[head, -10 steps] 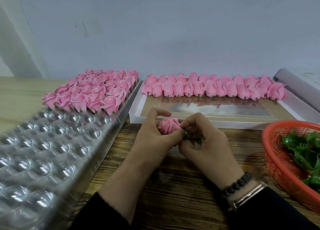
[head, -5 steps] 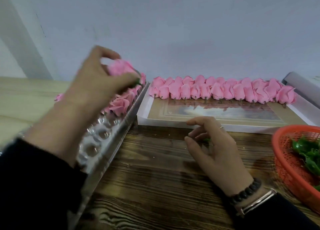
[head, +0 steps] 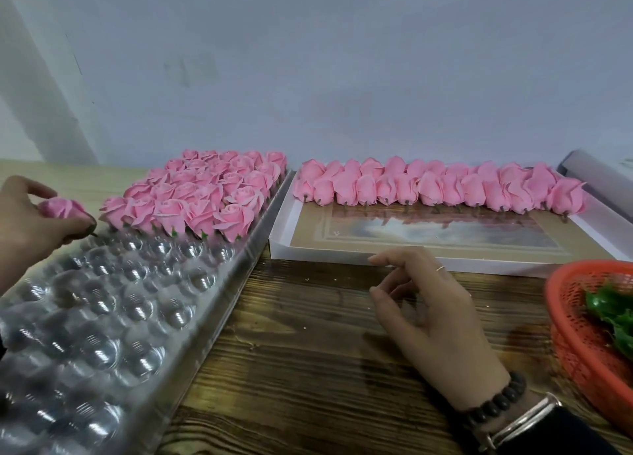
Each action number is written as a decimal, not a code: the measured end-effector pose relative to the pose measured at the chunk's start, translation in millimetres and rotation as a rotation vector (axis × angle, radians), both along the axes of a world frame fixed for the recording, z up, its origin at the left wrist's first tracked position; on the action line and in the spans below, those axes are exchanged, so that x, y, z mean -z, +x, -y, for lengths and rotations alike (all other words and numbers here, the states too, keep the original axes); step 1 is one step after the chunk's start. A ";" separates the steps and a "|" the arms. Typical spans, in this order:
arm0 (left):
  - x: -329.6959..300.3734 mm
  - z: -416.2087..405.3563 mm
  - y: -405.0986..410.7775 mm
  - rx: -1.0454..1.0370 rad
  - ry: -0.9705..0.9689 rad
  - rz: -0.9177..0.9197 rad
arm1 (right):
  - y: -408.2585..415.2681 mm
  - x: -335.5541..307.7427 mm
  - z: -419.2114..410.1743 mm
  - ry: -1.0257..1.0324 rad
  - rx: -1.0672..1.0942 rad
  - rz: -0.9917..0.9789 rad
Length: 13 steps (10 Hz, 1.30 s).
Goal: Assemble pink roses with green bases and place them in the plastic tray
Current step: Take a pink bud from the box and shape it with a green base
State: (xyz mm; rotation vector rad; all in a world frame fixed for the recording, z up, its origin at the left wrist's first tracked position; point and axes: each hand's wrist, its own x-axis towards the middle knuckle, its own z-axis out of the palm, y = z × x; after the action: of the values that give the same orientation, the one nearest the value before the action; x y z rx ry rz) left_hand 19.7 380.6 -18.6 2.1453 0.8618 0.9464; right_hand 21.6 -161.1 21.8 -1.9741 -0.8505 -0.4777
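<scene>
The left hand (head: 24,221) pinches the assembled rose (head: 63,208) over the plastic tray (head: 113,304), just beside the filled rows. The right hand (head: 428,321) is relaxed, holding nothing. Risk: misaligned lowering tips adjacent roses.

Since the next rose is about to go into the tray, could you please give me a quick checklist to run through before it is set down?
1. Rose held securely: ok, left hand pinches it at the base.
2. Green base fitted on that rose: cannot tell, fingers hide it.
3. Free cups in the plastic tray: ok, clear cups lie open just in front of the filled rows.
4. Rose above a free cup: ok, roughly over the tray's left side, beside the front row.
5. Right hand clear of the tray: ok, over the wooden table, holding nothing.
6. Supplies remaining: ok, bare roses in the white box, green bases in the red basket.
</scene>
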 end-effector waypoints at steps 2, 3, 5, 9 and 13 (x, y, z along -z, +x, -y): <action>-55.3 79.0 -18.3 -0.002 0.076 -0.208 | 0.3 -1.0 2.1 -0.027 -0.006 -0.013; -57.7 83.1 -11.8 0.006 0.086 -0.281 | -1.4 -1.4 1.1 -0.034 -0.028 -0.008; -60.7 81.1 -2.9 0.013 0.122 -0.341 | -2.7 -2.1 0.3 -0.044 -0.031 -0.008; -56.1 81.8 0.1 0.036 0.183 -0.452 | -3.9 -2.0 0.4 -0.052 -0.025 -0.028; -57.2 86.2 -0.5 0.008 0.175 -0.525 | -4.8 -2.4 -0.6 -0.068 -0.032 -0.034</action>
State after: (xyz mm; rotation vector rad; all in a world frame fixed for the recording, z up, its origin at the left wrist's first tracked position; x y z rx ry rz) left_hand 19.2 294.4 38.6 2.6006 1.0409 0.4646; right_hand 16.8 -160.6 24.1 -2.0223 -0.8857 -0.4000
